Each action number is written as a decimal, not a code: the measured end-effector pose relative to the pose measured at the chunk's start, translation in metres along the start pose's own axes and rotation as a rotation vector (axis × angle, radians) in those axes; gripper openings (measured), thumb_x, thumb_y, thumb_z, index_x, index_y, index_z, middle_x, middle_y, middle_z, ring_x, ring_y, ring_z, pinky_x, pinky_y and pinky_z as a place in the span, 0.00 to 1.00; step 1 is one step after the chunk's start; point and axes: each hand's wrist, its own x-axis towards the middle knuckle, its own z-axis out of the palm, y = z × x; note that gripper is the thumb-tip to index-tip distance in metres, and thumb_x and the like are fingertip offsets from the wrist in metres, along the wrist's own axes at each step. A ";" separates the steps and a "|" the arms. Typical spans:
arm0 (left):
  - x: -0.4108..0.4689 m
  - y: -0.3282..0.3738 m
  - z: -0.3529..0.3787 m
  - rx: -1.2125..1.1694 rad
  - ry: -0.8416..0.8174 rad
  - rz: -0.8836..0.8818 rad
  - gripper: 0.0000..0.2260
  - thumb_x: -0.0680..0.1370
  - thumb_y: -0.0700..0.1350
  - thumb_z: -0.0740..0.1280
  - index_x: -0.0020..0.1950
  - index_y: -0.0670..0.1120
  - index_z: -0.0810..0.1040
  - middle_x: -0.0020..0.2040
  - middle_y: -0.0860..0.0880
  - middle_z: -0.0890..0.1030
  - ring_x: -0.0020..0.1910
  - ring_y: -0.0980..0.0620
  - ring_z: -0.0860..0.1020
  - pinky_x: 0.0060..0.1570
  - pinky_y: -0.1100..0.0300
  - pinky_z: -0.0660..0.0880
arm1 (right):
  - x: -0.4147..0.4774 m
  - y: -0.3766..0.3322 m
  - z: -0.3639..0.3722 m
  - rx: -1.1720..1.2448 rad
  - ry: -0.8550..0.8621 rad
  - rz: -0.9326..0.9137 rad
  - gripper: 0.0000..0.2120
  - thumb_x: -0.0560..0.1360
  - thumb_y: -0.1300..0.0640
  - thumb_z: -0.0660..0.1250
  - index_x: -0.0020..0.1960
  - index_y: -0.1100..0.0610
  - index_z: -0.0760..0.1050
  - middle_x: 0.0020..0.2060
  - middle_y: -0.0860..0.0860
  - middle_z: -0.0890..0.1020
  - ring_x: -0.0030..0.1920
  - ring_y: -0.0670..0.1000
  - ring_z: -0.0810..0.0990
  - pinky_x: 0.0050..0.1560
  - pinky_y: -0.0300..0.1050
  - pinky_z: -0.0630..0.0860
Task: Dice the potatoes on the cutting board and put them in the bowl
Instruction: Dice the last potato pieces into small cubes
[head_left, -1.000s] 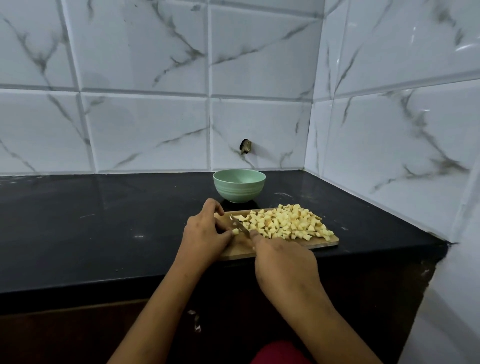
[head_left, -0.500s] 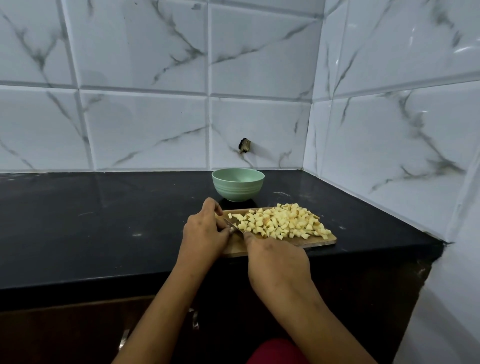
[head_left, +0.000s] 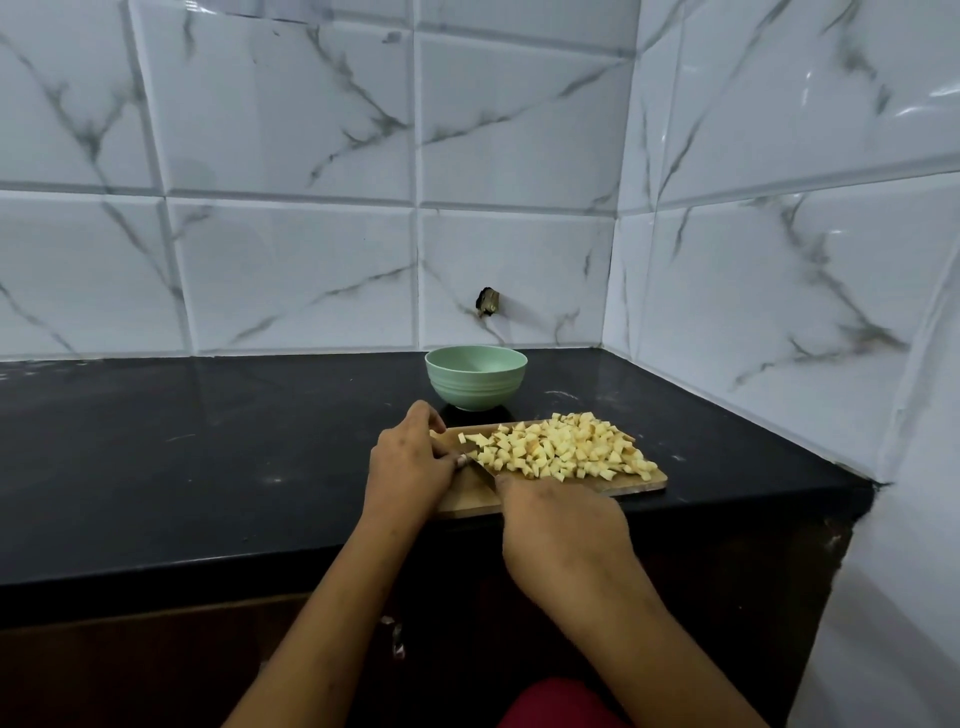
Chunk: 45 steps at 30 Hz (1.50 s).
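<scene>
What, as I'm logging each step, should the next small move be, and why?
Probably sweep the knife rightward, gathering stray dice into the potato pile. The right hand grips it, blade at the pile's left edge beside the curled left hand; all visible potato looks cut, and the green bowl behind the cutting board shows none.

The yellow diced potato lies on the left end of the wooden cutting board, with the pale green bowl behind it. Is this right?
No. The head view shows the yellow diced potato on the right end of the wooden cutting board; the pale green bowl is behind it.
</scene>
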 end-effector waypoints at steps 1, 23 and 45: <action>-0.001 0.000 -0.001 -0.008 -0.002 0.006 0.14 0.72 0.46 0.73 0.51 0.50 0.71 0.46 0.52 0.83 0.48 0.55 0.73 0.44 0.62 0.65 | 0.000 0.003 -0.003 0.024 0.005 0.007 0.18 0.80 0.59 0.58 0.69 0.50 0.68 0.49 0.50 0.78 0.45 0.50 0.76 0.37 0.43 0.67; -0.009 -0.004 0.000 -0.122 0.059 0.031 0.13 0.71 0.40 0.73 0.47 0.49 0.70 0.40 0.53 0.83 0.45 0.58 0.71 0.44 0.63 0.64 | 0.004 -0.012 0.002 0.030 -0.002 0.042 0.22 0.80 0.60 0.57 0.73 0.49 0.63 0.57 0.52 0.78 0.54 0.54 0.78 0.42 0.47 0.69; -0.008 -0.004 0.001 -0.023 0.009 0.037 0.11 0.74 0.43 0.70 0.52 0.49 0.71 0.47 0.50 0.82 0.46 0.52 0.74 0.43 0.59 0.68 | -0.008 0.004 -0.002 0.248 -0.087 0.127 0.15 0.81 0.54 0.55 0.66 0.46 0.71 0.52 0.50 0.79 0.49 0.50 0.78 0.46 0.47 0.75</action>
